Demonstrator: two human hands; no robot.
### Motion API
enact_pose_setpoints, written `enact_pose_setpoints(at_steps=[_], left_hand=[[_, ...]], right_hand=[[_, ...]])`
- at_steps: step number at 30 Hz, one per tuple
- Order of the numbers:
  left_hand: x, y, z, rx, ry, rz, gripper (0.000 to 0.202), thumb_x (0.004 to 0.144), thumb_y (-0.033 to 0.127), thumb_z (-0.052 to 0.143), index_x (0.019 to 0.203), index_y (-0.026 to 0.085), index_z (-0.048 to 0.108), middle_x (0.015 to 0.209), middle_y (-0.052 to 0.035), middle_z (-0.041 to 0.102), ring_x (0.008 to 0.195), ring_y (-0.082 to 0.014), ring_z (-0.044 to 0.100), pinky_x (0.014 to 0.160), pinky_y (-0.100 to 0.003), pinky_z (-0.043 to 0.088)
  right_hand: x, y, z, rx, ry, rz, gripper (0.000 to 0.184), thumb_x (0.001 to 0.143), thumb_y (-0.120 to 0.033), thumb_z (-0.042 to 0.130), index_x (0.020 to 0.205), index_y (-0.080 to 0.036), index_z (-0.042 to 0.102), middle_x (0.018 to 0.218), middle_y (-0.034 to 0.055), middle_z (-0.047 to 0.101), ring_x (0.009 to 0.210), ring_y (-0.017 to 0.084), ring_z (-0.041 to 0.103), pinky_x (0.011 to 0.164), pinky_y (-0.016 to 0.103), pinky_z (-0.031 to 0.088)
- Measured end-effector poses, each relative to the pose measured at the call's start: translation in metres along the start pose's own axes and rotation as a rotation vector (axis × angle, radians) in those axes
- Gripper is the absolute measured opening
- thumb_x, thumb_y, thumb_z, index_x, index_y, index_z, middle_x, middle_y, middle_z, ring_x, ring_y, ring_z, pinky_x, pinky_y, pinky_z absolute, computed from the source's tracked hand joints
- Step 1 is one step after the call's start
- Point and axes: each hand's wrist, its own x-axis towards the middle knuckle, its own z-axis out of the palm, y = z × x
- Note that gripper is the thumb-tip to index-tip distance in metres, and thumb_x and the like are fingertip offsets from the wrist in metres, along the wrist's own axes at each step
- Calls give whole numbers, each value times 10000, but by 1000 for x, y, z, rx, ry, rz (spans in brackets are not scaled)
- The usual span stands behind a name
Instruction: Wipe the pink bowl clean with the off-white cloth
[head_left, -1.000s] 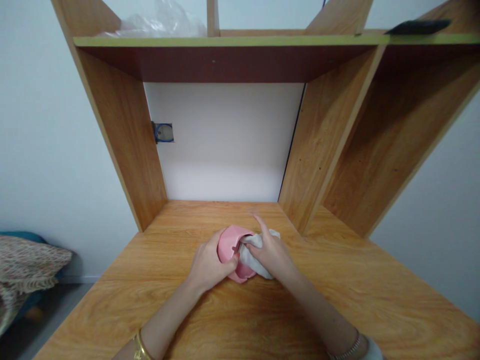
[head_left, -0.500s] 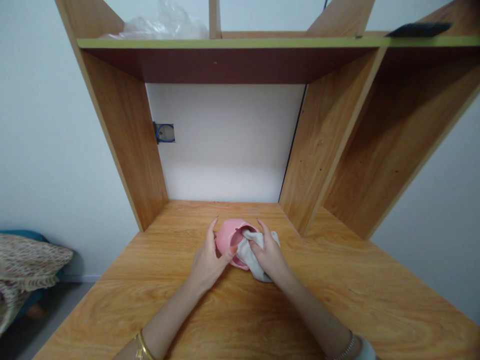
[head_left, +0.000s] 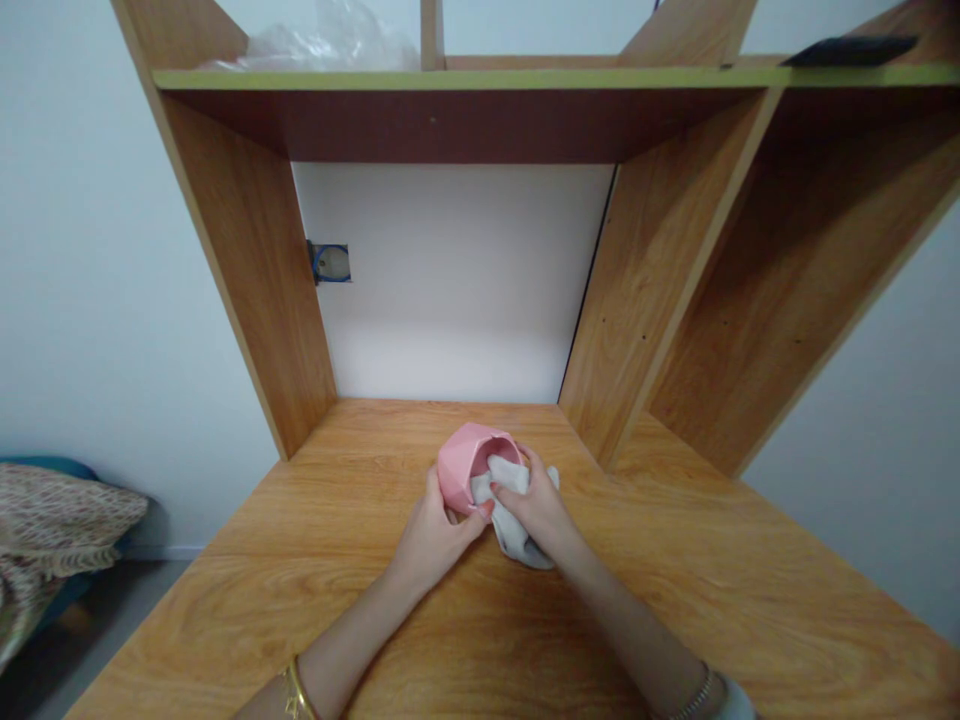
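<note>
A pink faceted bowl-like container (head_left: 459, 462) is tilted on its side above the wooden desk, its opening turned toward the right. My left hand (head_left: 435, 530) grips it from the left and below, the thumb on the lower rim. A pale grey cloth (head_left: 514, 530) is partly tucked into the opening and hangs down outside it. Pinched around the cloth is my right hand (head_left: 541, 508), its fingers at the container's right rim. The inside of the container is partly hidden by the cloth.
The wooden desk (head_left: 360, 490) has a shelf unit (head_left: 247, 250) rising behind it. Crumpled clear plastic (head_left: 330, 40) and a dark flat object (head_left: 851, 50) lie on the upper shelf. A wall socket box (head_left: 331, 263) shows at the back. A patterned throw (head_left: 60, 520) covers a blue seat at left.
The container has turned and risen slightly, so its opening faces more to the right. My left hand has shifted its hold lower, and my right fingers have moved closer around the rim.
</note>
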Motion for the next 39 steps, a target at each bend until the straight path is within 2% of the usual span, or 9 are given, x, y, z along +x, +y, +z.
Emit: enact_pose_setpoints(at_steps=[3,6,10,18,22,26,33,36,39], left_hand=[[2,0,-3,69,6,11,489,736,337,571,1146,140,391,898,-44,624,727,-152,593,636,-253,468],[2,0,-6,147,15,53,503,724,297,572,1175,148,408,993,-66,614,837,-182,587,734,-291,461],[2,2,-11,244,18,34,570,707,296,566,1226,146,384,1053,-91,605,913,-229,576,805,-349,439],[0,5,-15,271,-32,97,554,659,265,562,1188,172,426,1068,-72,606,939,-230,568,835,-337,428],[1,2,-18,298,-71,120,586,654,306,563,1202,148,426,1075,-89,602,949,-240,563,851,-352,418],[1,1,-20,352,-71,113,608,677,362,559,1223,134,419,1094,-114,593,992,-261,545,884,-376,390],[4,-2,-16,222,31,70,510,797,358,464,1255,174,339,1198,-96,515,1073,-222,496,921,-351,357],[4,-7,-12,146,31,58,557,817,416,441,1273,158,251,1171,-116,509,1019,-212,522,878,-358,390],[2,-9,-6,82,-21,72,628,764,429,535,1245,149,244,1184,-132,481,1045,-220,498,883,-357,386]], right_hand=[[4,0,-6,-45,-11,42,760,603,-234,599,1273,-149,250,957,81,592,778,187,587,680,308,464],[6,1,-11,-75,-28,45,825,580,-235,619,1293,-119,221,919,80,598,725,177,582,645,293,455],[5,-2,-15,-211,-47,14,831,589,-242,622,1308,-131,219,823,51,612,697,180,579,624,282,429],[-4,-25,-27,-505,-80,-102,778,693,-275,570,1354,-178,172,703,29,622,641,187,584,535,226,350],[-7,-26,-29,-468,-176,-157,710,728,-257,512,1351,-178,181,720,20,627,634,170,577,550,223,364],[-8,-18,-25,-314,-266,-206,641,749,-191,427,1344,-145,192,751,26,629,680,167,577,587,233,393],[-5,-11,-16,-151,-88,-102,656,734,-186,433,1338,-163,179,837,38,618,697,174,577,640,268,432],[-5,-10,-12,-108,4,-66,625,745,-195,417,1325,-159,188,965,71,590,833,185,575,749,295,431],[-6,-6,-6,-13,62,-55,589,740,-196,413,1293,-161,215,1068,91,545,941,182,548,837,316,410]])
